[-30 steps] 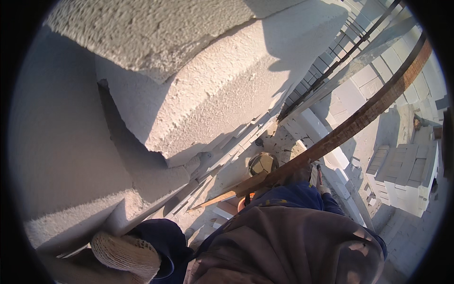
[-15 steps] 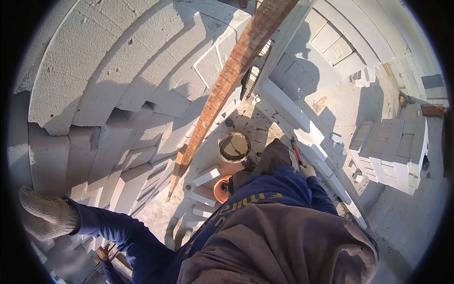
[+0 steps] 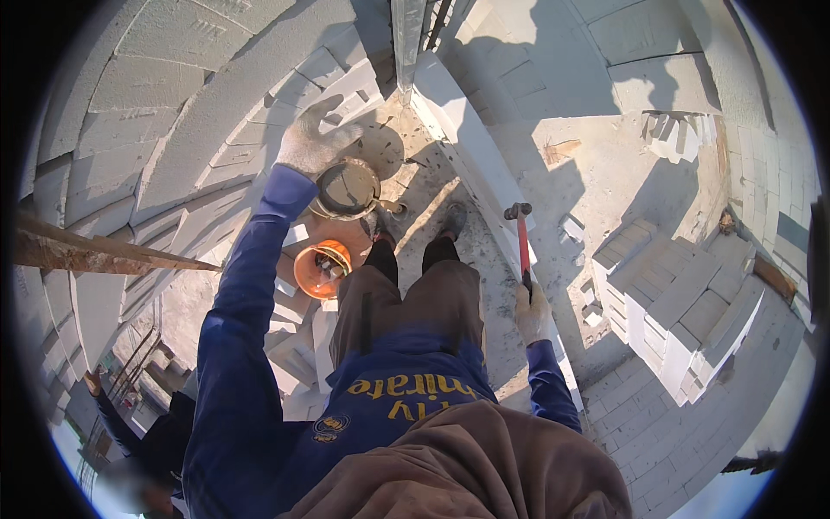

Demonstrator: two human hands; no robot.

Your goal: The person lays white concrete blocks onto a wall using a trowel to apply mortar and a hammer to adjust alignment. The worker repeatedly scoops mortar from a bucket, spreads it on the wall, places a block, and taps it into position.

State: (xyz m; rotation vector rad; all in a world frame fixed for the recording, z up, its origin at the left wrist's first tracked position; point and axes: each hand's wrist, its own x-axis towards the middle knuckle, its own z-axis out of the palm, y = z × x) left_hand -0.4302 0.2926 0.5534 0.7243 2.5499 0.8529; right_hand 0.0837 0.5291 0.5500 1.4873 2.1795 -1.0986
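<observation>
My left hand (image 3: pixel 311 145) wears a pale work glove and reaches forward with thumb and fingers spread. Nothing is in it; it is held near the white block wall (image 3: pixel 207 164), just past a round bucket of grey mortar (image 3: pixel 348 187). Whether the fingers touch the wall I cannot tell. In my right hand (image 3: pixel 531 313), also gloved, is a hammer (image 3: pixel 524 246), gripped low on its red and black handle. Its head points away from me, over the low white block wall (image 3: pixel 471 143). By my legs stands an orange bucket (image 3: pixel 316 275) with small things inside.
A wooden plank (image 3: pixel 95 249) slants in from the left. White blocks (image 3: pixel 298 346) lie beside my left leg. Beyond the low wall stands a big stack of blocks (image 3: pixel 683 303), with broken pieces (image 3: pixel 573 228) around. Another person's sleeve (image 3: pixel 117 424) shows at lower left.
My view has turned, and the plank now appears farther left. My left hand has swung from the lower left to above the mortar bucket. The hammer remains in my right hand, now plainly visible.
</observation>
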